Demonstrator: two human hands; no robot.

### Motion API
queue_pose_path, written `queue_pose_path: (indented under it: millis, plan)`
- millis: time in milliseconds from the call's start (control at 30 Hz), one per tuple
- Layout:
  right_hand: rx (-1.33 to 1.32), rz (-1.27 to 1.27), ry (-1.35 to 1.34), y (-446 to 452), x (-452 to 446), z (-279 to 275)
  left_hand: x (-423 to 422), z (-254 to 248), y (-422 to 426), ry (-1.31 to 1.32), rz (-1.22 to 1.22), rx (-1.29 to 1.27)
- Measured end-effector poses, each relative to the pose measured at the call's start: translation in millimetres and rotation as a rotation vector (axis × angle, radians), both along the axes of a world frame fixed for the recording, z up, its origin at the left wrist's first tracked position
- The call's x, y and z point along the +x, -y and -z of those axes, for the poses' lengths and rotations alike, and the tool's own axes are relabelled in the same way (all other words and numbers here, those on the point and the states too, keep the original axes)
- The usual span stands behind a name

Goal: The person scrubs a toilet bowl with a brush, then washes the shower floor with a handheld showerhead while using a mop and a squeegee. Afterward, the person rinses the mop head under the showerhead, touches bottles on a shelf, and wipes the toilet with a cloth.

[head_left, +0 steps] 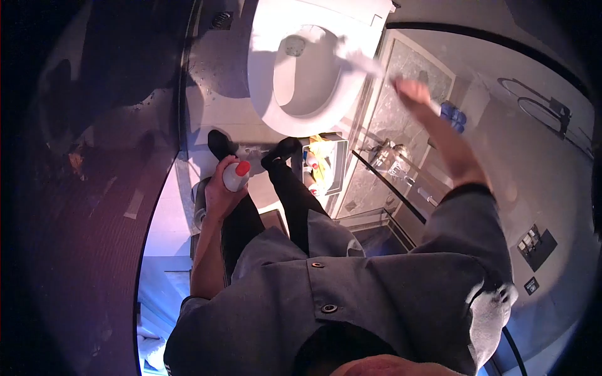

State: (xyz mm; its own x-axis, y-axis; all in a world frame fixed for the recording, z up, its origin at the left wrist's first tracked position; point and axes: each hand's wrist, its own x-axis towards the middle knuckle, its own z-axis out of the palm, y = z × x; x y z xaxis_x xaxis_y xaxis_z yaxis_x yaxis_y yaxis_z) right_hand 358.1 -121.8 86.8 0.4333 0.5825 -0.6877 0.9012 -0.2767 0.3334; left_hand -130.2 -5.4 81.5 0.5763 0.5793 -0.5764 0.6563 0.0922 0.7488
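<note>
My left hand (pixel 221 192) is wrapped round a white bottle (pixel 234 178) with a red cap, held above my left leg. Out to the right, my right hand (pixel 413 94) grips the handle of a white brush (pixel 367 64), blurred by motion. Its pale head lies over the right rim of the toilet bowl. The white toilet (pixel 307 128) has its bowl open, with water at the bottom.
A grey bin or basket (pixel 343 164) with bottles and yellow cloth stands beside my feet, below the toilet. A glass panel edge (pixel 389 187) runs along the right. A floor drain (pixel 222 20) is at the upper left, and a dark wall fills the left side.
</note>
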Motion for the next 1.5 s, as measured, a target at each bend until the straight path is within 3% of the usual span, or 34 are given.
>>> queue_pose_path:
  millis: [33, 67, 100, 133, 167, 200, 267, 300, 333, 367, 433, 467, 500, 533, 600, 700, 733, 767, 800, 867, 900, 933, 967, 1033, 1133, 1167, 1200, 1300, 1367, 1467, 1500]
  plan:
    - [-0.035, 0.052, 0.061, -49, 4, 1, -1, 1, 2, -0.002, 0.006, 0.002]
    - [0.125, -0.189, 0.01, -76, 11, 11, -1, 4, 6, 0.002, 0.016, 0.024]
    - [0.481, -0.689, -0.111, -91, 32, 37, 0, 5, 8, 0.006, 0.025, 0.048]
    - [0.101, -0.433, 0.001, -149, -7, 24, 1, 5, 10, 0.003, 0.027, 0.051]
    - [0.192, -0.589, -0.028, -173, -24, 14, 1, 4, 12, 0.039, 0.018, 0.041]
    - [-0.294, -0.463, 0.014, -207, -52, -16, 1, 3, 12, 0.074, 0.012, 0.029]
    - [0.095, -0.251, -0.034, -163, 13, 53, 4, -5, 12, 0.044, 0.02, 0.027]
    - [0.07, -0.304, -0.058, -144, 0, 3, 7, -5, 11, 0.026, 0.008, 0.039]
    - [0.013, -0.23, -0.029, -117, -2, -5, 9, -3, 12, 0.038, -0.002, 0.038]
    - [0.172, -0.387, -0.076, -58, 20, 15, 8, 0, 13, 0.046, 0.0, 0.04]
    - [0.032, -0.003, -0.151, 13, -11, 38, 3, 3, 14, 0.062, 0.001, 0.04]
    - [-0.14, 0.185, -0.31, 47, -25, 57, 2, 5, 14, 0.057, -0.01, 0.023]
    - [-0.118, 0.348, -0.526, 42, -74, 22, 1, 5, 14, 0.051, -0.014, 0.003]
    - [-0.066, 0.234, -0.675, 82, -92, 56, 0, 2, 13, 0.064, -0.01, 0.003]
    - [-0.191, 0.479, -0.593, 66, -158, 35, 1, -6, 6, 0.086, 0.019, 0.081]
    - [-0.157, 0.32, -0.546, 51, -144, -2, -1, -10, 3, 0.026, -0.031, 0.067]
    - [-0.035, 0.051, -0.545, 73, -112, 10, -5, -5, 2, 0.023, -0.021, 0.066]
    - [-0.169, -0.177, -0.342, 64, -85, 16, -12, 3, 1, 0.068, -0.025, 0.053]
    - [-0.118, -0.327, -0.082, 62, -52, 10, -17, 8, 2, 0.11, -0.032, 0.037]
    - [-0.018, 0.061, -0.081, 3, 12, -10, -16, 5, 1, 0.07, -0.035, 0.043]
    - [0.003, 0.174, 0.069, -29, 33, 0, -14, 4, 2, 0.038, -0.04, 0.053]
    - [0.206, 0.062, 0.089, -41, 52, 2, -13, 4, 6, 0.024, -0.034, 0.043]
    - [0.199, 0.072, 0.077, -43, 56, 9, -10, 4, 7, 0.047, -0.026, 0.064]
    - [0.403, 0.273, 0.143, -39, 56, 19, -5, 7, 6, 0.064, -0.009, 0.082]
    - [0.055, 0.454, -0.023, 33, 5, 19, 0, 9, 7, 0.083, -0.039, 0.042]
    - [0.35, 0.121, -0.228, 76, -26, 34, 2, 9, 6, 0.058, -0.033, 0.022]
    - [-0.121, 0.191, -0.097, 122, -52, 34, 1, 7, 6, 0.029, -0.019, -0.004]
    - [-0.047, 0.291, -0.484, 150, -145, 11, 6, 5, 5, -0.006, 0.001, 0.003]
    - [0.05, 0.305, -0.576, 122, -181, 14, 10, 4, 4, -0.002, -0.014, -0.019]
    - [0.278, 0.303, -0.452, 43, -187, 65, 20, 5, 3, 0.032, -0.004, -0.006]
    - [0.395, 0.197, -0.446, 2, -181, 67, 22, 5, 4, 0.05, 0.021, 0.01]
